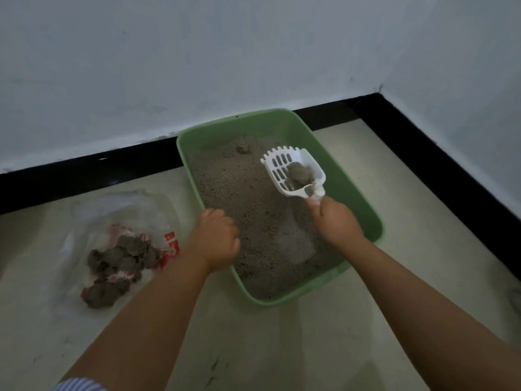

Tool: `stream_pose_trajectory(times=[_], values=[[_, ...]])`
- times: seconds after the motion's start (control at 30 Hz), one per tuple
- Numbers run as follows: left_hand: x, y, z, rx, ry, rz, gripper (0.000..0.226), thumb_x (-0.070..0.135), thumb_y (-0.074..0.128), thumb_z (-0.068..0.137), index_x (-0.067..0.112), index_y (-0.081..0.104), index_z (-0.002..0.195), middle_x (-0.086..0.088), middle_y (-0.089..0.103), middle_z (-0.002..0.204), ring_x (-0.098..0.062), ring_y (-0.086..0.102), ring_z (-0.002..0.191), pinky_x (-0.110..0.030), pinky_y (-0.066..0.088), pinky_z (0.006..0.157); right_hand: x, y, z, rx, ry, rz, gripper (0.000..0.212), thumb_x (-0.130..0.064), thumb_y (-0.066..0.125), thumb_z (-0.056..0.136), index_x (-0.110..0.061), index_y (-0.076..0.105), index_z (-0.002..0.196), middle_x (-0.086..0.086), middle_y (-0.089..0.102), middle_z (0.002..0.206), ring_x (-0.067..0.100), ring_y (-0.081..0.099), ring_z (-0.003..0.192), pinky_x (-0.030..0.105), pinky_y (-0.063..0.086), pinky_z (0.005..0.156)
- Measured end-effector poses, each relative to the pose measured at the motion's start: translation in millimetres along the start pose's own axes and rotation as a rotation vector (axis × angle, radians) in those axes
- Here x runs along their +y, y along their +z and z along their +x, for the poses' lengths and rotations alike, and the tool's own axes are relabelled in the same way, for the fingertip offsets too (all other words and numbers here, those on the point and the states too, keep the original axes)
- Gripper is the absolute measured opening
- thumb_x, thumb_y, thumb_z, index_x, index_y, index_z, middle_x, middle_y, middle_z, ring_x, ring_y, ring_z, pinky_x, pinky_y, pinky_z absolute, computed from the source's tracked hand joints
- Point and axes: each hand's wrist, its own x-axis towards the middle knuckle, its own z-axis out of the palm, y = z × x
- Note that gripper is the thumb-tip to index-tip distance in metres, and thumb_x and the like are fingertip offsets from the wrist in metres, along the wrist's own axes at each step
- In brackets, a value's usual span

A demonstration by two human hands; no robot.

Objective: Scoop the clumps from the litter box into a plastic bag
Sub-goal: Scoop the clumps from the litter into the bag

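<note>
right hand (337,221) grips the handle of the one white scoop (293,172), fingers curled round it; long axis runs from the hand up and left. one clump (300,174) lies in the scoop, held above the litter in the green litter box (366,218). the single plastic bag (124,213), holding a pile of clumps too merged to count, lies well left, nearer the left hand (217,238), which is fisted at the box's left rim; whether it grips the rim cannot be told. one mound (244,148) remains at the far end.

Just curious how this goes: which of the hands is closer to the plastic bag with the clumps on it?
The left hand. It grips the green litter box's near-left rim, right beside the plastic bag. The right hand holds the white scoop over the litter, farther away.
</note>
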Motion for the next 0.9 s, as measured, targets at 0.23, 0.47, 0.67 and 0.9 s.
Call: stream_pose_trajectory(times=[0.23,0.47,0.67,0.9], values=[[24.6,5.0,-27.3,0.037,0.132,-0.055,0.031,0.028,0.037,0.063,0.015,0.053,0.04,0.002,0.045,0.045,-0.017,0.048,0.047,-0.027,0.022,0.061,-5.5,4.4,-25.2,0.024,0.042,0.002,0.05,-0.035,0.025,0.101,0.002,0.059,0.097,0.023,0.063,0.095,0.035,0.06,0.092,0.03,0.036,0.068],[21.3,1.3,-63.7,0.096,0.357,-0.054,0.038,0.037,0.038,0.08,0.016,0.069,0.085,-0.003,0.066,0.09,-0.017,0.042,0.092,-0.031,0.034,0.086,4.3,-7.9,-41.6,-0.013,0.064,-0.066,0.045,-0.036,0.028,0.1,-0.001,0.057,0.095,0.025,0.062,0.103,0.037,0.059,0.096,0.036,0.044,0.076],[-3.2,-9.8,-88.6,0.003,0.173,0.055,0.051,0.037,0.038,0.073,0.015,0.046,0.118,-0.01,0.061,0.123,-0.025,0.044,0.115,-0.038,0.042,0.094,-14.4,-4.5,-51.5,-0.077,-0.004,-0.07,0.042,-0.036,0.029,0.1,-0.011,0.043,0.07,0.015,0.051,0.077,0.031,0.056,0.078,0.031,0.036,0.065],[-73.7,-64.0,-123.3,-0.044,-0.746,0.038,0.055,0.023,0.053,0.084,0.0,0.04,0.132,-0.024,0.042,0.133,-0.041,0.041,0.121,-0.047,0.036,0.099,-97.4,12.1,-79.0,-0.341,-0.199,0.03,0.038,-0.037,0.032,0.1,-0.012,0.049,0.075,-0.001,0.044,0.065,0.019,0.046,0.068,0.026,0.031,0.052]])
